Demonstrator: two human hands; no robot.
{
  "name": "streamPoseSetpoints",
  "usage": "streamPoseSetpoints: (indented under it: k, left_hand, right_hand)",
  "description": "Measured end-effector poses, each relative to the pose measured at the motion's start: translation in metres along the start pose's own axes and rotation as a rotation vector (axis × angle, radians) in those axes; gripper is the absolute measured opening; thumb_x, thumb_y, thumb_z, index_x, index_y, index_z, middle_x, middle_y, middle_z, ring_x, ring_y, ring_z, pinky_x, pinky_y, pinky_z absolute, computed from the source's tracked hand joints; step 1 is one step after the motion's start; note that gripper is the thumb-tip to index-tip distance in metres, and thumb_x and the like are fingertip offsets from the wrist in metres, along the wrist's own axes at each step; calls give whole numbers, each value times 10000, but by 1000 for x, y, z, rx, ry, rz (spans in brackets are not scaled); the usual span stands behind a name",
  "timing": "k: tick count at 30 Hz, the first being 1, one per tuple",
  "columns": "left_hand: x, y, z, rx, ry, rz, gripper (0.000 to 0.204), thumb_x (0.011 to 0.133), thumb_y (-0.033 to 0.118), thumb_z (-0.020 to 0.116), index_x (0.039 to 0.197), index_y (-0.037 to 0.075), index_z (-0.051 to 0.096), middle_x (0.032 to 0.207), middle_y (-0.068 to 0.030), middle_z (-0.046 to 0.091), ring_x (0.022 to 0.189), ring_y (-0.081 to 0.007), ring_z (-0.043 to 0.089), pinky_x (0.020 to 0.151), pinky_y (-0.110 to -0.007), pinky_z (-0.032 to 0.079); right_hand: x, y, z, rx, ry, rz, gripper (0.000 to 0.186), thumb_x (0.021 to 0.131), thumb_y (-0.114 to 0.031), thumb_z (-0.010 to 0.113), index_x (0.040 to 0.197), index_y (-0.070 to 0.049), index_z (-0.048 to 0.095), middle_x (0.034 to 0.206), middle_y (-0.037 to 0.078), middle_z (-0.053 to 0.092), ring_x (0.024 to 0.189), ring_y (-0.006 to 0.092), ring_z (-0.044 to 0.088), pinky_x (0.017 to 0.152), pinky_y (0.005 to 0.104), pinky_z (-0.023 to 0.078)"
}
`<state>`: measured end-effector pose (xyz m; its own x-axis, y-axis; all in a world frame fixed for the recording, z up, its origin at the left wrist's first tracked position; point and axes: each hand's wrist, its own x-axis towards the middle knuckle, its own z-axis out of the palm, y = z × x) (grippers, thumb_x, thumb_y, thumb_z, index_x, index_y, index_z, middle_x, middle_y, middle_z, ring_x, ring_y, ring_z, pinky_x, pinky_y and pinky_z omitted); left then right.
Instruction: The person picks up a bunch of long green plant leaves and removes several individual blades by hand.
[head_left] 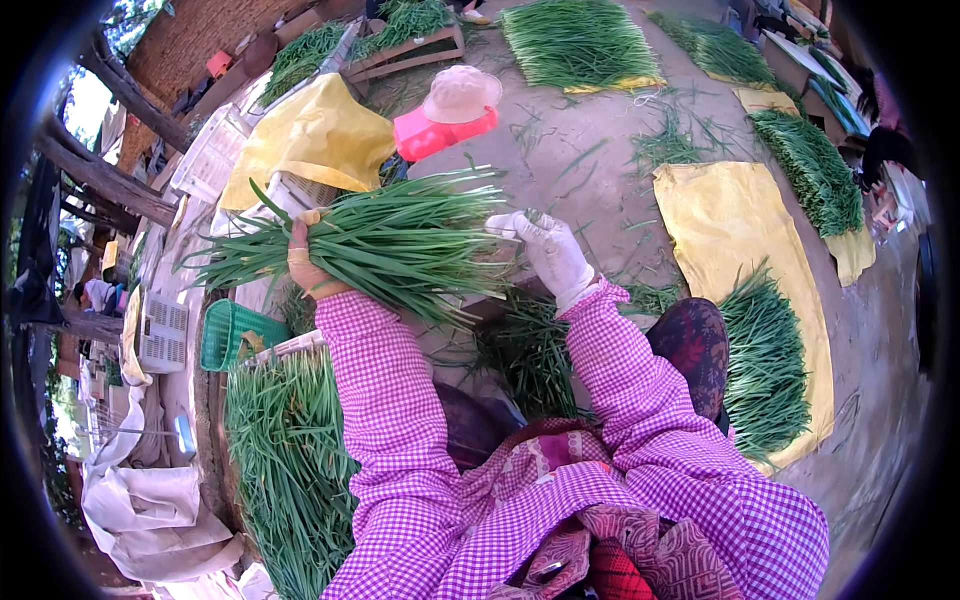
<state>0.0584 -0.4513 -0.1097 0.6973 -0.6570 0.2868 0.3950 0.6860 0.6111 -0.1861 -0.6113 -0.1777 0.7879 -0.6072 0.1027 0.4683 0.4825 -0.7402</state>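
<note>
My left hand (305, 268) is wrapped round a thick bunch of garlic chives (400, 235), held level in front of me. The leaf tips stick out on the left, and the pale stem ends point right. My right hand (550, 255), in a white glove, is closed in a pinch just beside the stem ends. What lies between its fingertips, if anything, is too small to make out. Below, between my knees, lies a loose heap of chives (535, 350).
More chives (285, 465) fill a crate at my left, near a green basket (243, 335). On my right, chives (765, 350) lie on a yellow sheet (735, 215). A person in a pink hat (462, 95) is ahead, beside a yellow cover (325, 130). Further chive piles (580, 45) lie beyond.
</note>
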Motion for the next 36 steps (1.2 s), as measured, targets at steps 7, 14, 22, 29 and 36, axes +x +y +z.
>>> streamPoseSetpoints:
  k: [7, 14, 22, 29, 36]
  left_hand:
    - [-3, 8, -22, -19, 321, 46, 394, 864, 338, 417, 1032, 5, 541, 1071, -216, 571, 970, -359, 557, 859, -529, 443]
    - [6, -10, -33, -36, 257, 13, 358, 861, 328, 420, 958, 18, 569, 967, -182, 606, 876, -329, 582, 820, -504, 464]
    - [12, -10, -23, -100, 263, 40, 259, 849, 229, 455, 789, 6, 569, 789, -144, 606, 736, -275, 588, 723, -424, 494]
    - [4, 11, -26, -127, 377, 123, 345, 847, 322, 431, 931, 18, 570, 970, -183, 606, 881, -329, 577, 832, -489, 452]
    - [8, 1, -28, -138, 307, 29, 306, 853, 297, 441, 901, 25, 574, 948, -157, 601, 880, -306, 569, 827, -471, 449]
  right_hand:
    - [-4, 31, -80, -1802, 283, 186, 257, 814, -242, 613, 987, -54, 639, 900, 119, 654, 833, 236, 609, 748, 336, 463]
    - [7, 17, -15, -1328, 209, -555, 324, 723, -276, 681, 1017, -149, 637, 874, 104, 643, 846, 247, 600, 754, 345, 444]
    - [13, 35, 25, -1833, 43, -658, 172, 701, -246, 659, 806, -110, 647, 800, 54, 631, 876, 242, 570, 836, 376, 380]
    - [-20, 49, -64, -2023, -469, 724, 435, 825, -382, 542, 1170, -119, 562, 1120, 112, 597, 1014, 277, 581, 874, 376, 450]
    - [11, 28, -47, -969, 96, 76, 388, 846, -244, 574, 1202, -94, 534, 1101, 94, 606, 1012, 194, 570, 855, 313, 438]
